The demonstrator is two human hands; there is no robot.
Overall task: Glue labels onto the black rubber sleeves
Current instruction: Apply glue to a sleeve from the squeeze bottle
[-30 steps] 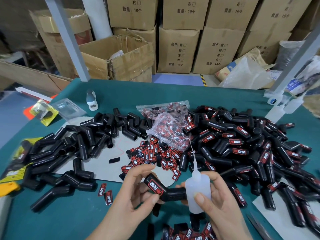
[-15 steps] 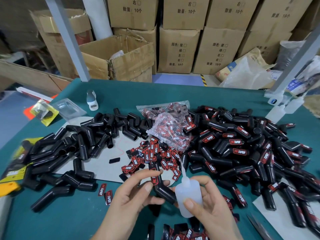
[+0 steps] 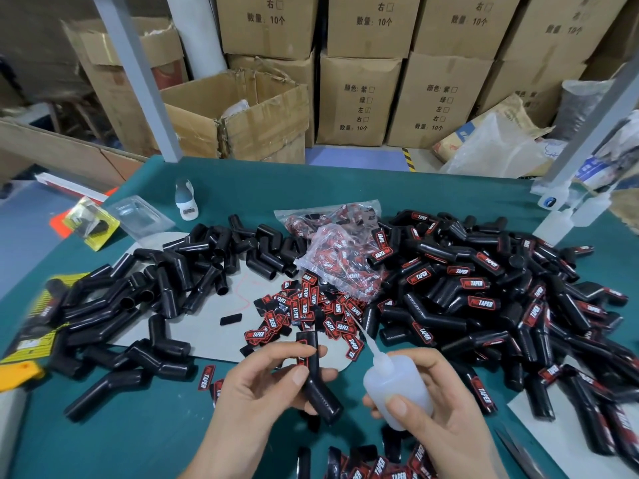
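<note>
Sleeve (image 3: 316,378) gripped between left fingers (image 3: 297,375).

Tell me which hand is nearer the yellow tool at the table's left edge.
Left. The left hand, holding a black sleeve, is nearer the yellow tool; the right hand, holding the glue bottle, sits farther right.

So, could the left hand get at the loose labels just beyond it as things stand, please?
Probably not yet: the left hand grips a black sleeve. Nothing lies between it and the loose labels.

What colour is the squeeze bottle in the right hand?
Translucent white, with a long thin nozzle; the squeeze bottle shows in the head view.
</note>
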